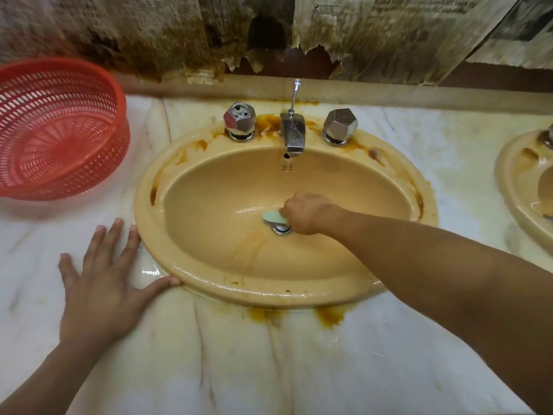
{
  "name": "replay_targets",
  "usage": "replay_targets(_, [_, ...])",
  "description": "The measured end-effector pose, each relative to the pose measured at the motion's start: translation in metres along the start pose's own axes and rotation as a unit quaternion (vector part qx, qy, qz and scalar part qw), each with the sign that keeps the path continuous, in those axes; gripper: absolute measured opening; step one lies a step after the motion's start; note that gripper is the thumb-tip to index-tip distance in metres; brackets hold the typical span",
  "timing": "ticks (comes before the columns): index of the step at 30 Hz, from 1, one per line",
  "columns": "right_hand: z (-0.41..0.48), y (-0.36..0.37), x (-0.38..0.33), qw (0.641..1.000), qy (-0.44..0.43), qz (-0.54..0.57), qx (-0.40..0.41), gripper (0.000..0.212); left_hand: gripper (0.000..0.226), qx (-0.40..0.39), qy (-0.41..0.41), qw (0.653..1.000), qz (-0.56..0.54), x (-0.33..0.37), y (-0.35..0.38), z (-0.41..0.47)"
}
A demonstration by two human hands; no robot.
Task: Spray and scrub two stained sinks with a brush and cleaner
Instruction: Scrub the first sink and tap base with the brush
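Head view looks down on a marble counter [269,369], streaked white and blotched with rusty brown by the basin's front edge. Set into it is the near sink [269,295], a tan oval bowl. Its rim is wet and glossy, with brown stains along the left and right edges and thick behind the taps, and a faint brown wash runs down the bowl's front slope. The bowl holds only that wet film, the brush and the working hand.

A red mesh basket [98,163] sits tilted at the counter's far left, well apart from the sink; only its own ribs show inside. The second sink [514,181] is cut off at the right edge, its rim also stained.

The left hand [101,280] lies flat on the counter, fingers spread, thumb tip touching the sink rim. The right hand [308,212] reaches into the bowl and grips a pale green brush [273,217], fingers curled round it though mostly hidden behind the knuckles. The brush head is down at the drain [282,229].

Scrubbing of the first sink looks to be the step in hand. The next move likely calls for working the bristles up to the rim stains. No cleaner bottle is in view.
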State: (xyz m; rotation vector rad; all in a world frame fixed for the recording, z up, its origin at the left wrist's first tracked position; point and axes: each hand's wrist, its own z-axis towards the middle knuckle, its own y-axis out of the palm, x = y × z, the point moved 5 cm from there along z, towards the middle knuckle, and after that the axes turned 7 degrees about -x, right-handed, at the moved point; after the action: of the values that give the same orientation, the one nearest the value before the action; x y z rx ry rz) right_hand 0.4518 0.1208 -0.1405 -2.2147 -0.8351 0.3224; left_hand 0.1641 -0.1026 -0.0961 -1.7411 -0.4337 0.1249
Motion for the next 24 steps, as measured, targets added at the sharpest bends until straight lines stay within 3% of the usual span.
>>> replay_targets(3, [-0.01,0.0,0.012,0.998,-0.022,-0.015,-0.052,0.033,0.112,-0.003,-0.002,1.0,-0.002,0.0,0.0,0.001])
replay_targets(6, [-0.029,-0.007,0.031,0.998,0.044,-0.044,-0.03,0.033,0.111,-0.003,-0.005,1.0,-0.018,0.001,-0.002,-0.002])
replay_targets(9, [-0.05,-0.011,0.027,0.993,0.057,0.096,0.049,0.036,0.107,-0.027,-0.01,0.999,-0.027,-0.002,-0.003,-0.002])
replay_targets(11, [-0.077,-0.012,0.024,0.945,0.038,0.309,0.1,0.041,0.096,-0.071,-0.015,0.995,-0.066,-0.007,-0.01,0.001])
replay_targets(13, [-0.106,-0.006,0.024,0.852,0.038,0.508,0.124,0.05,0.072,-0.085,-0.035,0.986,-0.142,-0.005,-0.03,0.002])
replay_targets(14, [-0.122,-0.002,0.023,0.809,0.035,0.571,0.133,0.05,0.055,-0.054,-0.045,0.981,-0.179,-0.001,-0.041,0.001])
replay_targets(16, [-0.15,0.003,0.018,0.755,0.012,0.636,0.155,0.044,0.032,0.049,-0.069,0.971,-0.226,0.021,-0.062,-0.005])
replay_targets(18, [-0.174,0.002,0.007,0.717,-0.018,0.671,0.187,0.036,0.026,0.084,-0.067,0.956,-0.273,0.069,-0.071,-0.017])
replay_targets(21, [-0.194,0.001,-0.013,0.669,-0.048,0.707,0.225,0.028,0.015,-0.016,-0.041,0.913,-0.407,0.162,-0.072,-0.027])
replay_targets(24, [-0.197,0.001,-0.028,0.647,-0.06,0.721,0.239,0.027,0.023,-0.115,-0.032,0.851,-0.511,0.231,-0.078,-0.031])
